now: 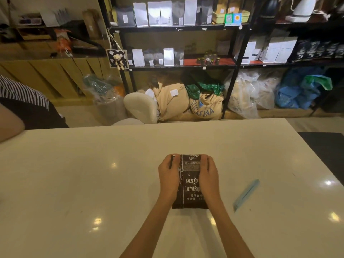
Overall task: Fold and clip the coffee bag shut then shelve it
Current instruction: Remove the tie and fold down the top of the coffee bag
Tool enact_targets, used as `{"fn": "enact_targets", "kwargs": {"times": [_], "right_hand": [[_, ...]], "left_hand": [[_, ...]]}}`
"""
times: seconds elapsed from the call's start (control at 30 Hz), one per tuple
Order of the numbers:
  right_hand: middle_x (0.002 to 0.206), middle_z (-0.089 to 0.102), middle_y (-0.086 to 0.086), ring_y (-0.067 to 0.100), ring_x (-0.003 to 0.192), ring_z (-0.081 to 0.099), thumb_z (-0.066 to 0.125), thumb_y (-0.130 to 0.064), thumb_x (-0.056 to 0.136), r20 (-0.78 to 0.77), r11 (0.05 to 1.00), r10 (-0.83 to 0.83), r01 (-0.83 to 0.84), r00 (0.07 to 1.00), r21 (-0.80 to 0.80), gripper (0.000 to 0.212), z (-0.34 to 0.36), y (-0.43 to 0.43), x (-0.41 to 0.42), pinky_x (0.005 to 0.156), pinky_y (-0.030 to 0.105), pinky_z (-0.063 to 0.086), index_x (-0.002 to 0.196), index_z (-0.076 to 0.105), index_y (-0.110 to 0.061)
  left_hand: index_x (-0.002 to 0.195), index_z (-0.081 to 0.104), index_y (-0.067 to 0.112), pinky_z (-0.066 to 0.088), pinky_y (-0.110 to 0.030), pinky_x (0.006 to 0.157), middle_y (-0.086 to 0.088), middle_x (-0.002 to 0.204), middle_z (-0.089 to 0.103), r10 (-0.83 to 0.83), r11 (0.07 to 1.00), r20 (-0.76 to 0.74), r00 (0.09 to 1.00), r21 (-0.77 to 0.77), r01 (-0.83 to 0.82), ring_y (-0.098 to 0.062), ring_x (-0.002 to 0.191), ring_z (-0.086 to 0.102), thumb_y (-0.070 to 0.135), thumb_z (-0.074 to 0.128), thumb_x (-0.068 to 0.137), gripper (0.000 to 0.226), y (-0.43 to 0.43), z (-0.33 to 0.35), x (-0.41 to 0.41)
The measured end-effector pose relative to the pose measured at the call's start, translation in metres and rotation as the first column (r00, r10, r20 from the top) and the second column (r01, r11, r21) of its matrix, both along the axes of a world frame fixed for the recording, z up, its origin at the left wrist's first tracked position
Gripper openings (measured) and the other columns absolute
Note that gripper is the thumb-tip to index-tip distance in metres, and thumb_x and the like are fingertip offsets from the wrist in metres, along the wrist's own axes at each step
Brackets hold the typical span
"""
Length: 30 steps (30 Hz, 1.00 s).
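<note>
A dark brown coffee bag (pixel 189 183) with white lettering lies flat on the white table (pixel 93 174), its top end pointing away from me. My left hand (pixel 168 175) grips the bag's left edge near the top. My right hand (pixel 208 175) lies over its right side, fingers curled around the far end. A light blue sealing clip (pixel 245 194) lies on the table to the right of the bag, apart from both hands. Black shelves (pixel 178 27) with several coffee bags stand behind the table.
Another person's arm and striped sleeve (pixel 16 101) reach in at the left table edge. Burlap sacks (pixel 186 101) and plastic bags (pixel 247 94) fill the floor under the shelves. A cream chair (pixel 141 107) stands just past the table's far edge.
</note>
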State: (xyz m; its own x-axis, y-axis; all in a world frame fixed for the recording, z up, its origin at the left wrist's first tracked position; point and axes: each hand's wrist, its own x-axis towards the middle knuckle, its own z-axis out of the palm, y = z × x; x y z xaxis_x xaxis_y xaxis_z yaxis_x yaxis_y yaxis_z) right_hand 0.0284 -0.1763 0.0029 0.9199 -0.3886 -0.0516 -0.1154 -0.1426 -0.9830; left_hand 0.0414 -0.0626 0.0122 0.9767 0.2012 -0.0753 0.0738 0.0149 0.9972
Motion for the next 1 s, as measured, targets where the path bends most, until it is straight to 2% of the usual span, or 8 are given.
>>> {"fn": "enact_targets", "kwargs": {"times": [0.13,0.27,0.33,0.47,0.6,0.7,0.8,1.0], "right_hand": [[0.07,0.066,-0.007,0.001,0.062,0.063,0.022,-0.061,0.099,-0.013,0.973,-0.139,0.134,0.99,-0.187,0.05,-0.018,0.013,-0.011,0.055,0.02,0.044,0.077,0.055,-0.031],[0.061,0.064,-0.013,-0.001,0.051,0.057,0.027,-0.061,0.099,0.076,0.974,-0.19,0.198,0.979,-0.112,0.054,-0.023,0.016,-0.012,0.046,0.013,0.042,0.063,0.052,-0.031],[0.064,0.066,-0.015,-0.003,0.053,0.058,0.029,-0.064,0.097,0.066,0.986,-0.149,0.153,0.987,-0.066,0.049,-0.024,0.013,-0.014,0.047,0.012,0.044,0.069,0.055,-0.034],[0.068,0.067,-0.012,-0.002,0.057,0.064,0.025,-0.084,0.082,-0.036,0.939,-0.068,0.052,0.997,-0.339,0.054,-0.036,0.011,-0.027,0.05,0.014,0.044,0.088,0.05,-0.037],[0.067,0.068,-0.01,-0.008,0.063,0.065,0.026,-0.083,0.082,-0.022,0.952,-0.181,0.169,0.983,-0.256,0.057,-0.042,0.013,-0.029,0.045,0.009,0.042,0.08,0.057,-0.036],[0.064,0.067,-0.01,-0.001,0.059,0.064,0.022,-0.079,0.087,-0.029,0.937,-0.237,0.22,0.971,-0.272,0.062,-0.043,0.015,-0.022,0.049,0.015,0.041,0.075,0.06,-0.032],[0.066,0.067,-0.01,0.001,0.059,0.064,0.019,-0.077,0.089,-0.017,0.923,-0.289,0.274,0.957,-0.271,0.068,-0.047,0.015,-0.019,0.051,0.018,0.043,0.078,0.064,-0.028],[0.074,0.068,-0.01,0.002,0.066,0.064,0.014,-0.081,0.085,-0.008,0.924,-0.285,0.272,0.959,-0.267,0.075,-0.047,0.017,-0.02,0.055,0.018,0.046,0.089,0.063,-0.025]], "left_hand": [[0.071,0.057,0.024,0.046,-0.015,0.053,0.013,0.066,0.065,0.11,0.986,0.019,0.994,0.126,-0.111,0.002,0.058,0.057,0.022,0.048,0.102,0.032,-0.007,-0.019,-0.011],[0.068,0.052,0.027,0.041,-0.017,0.048,0.019,0.062,0.062,0.164,0.973,0.035,0.986,0.16,-0.168,0.0,0.052,0.05,0.019,0.047,0.102,0.035,-0.009,-0.03,-0.017],[0.071,0.056,0.021,0.043,-0.028,0.05,0.012,0.06,0.06,0.177,0.968,0.046,0.983,0.173,-0.182,-0.003,0.052,0.047,0.02,0.047,0.102,0.032,-0.009,-0.033,-0.013],[0.078,0.057,0.019,0.045,-0.023,0.048,0.005,0.063,0.061,0.161,0.963,0.06,0.985,0.21,-0.17,-0.003,0.052,0.054,0.024,0.045,0.103,0.029,-0.009,-0.043,-0.011],[0.081,0.059,0.022,0.05,-0.022,0.052,0.006,0.068,0.065,0.102,0.967,0.052,0.993,0.229,-0.111,-0.001,0.058,0.06,0.031,0.043,0.104,0.029,-0.011,-0.047,-0.011],[0.087,0.057,0.029,0.053,-0.021,0.056,0.009,0.074,0.068,0.066,0.967,0.026,0.997,0.246,-0.071,0.0,0.064,0.064,0.048,0.04,0.1,0.028,-0.011,-0.046,-0.013],[0.095,0.05,0.033,0.06,-0.032,0.066,0.011,0.083,0.07,0.013,0.949,-0.045,0.999,0.315,0.002,-0.003,0.072,0.069,0.062,0.036,0.095,0.032,-0.012,-0.054,-0.022],[0.079,0.049,0.031,0.059,-0.04,0.059,0.008,0.069,0.067,0.07,0.93,-0.008,0.998,0.362,-0.062,-0.006,0.062,0.066,0.066,0.027,0.094,0.044,-0.011,-0.058,-0.02]]}}
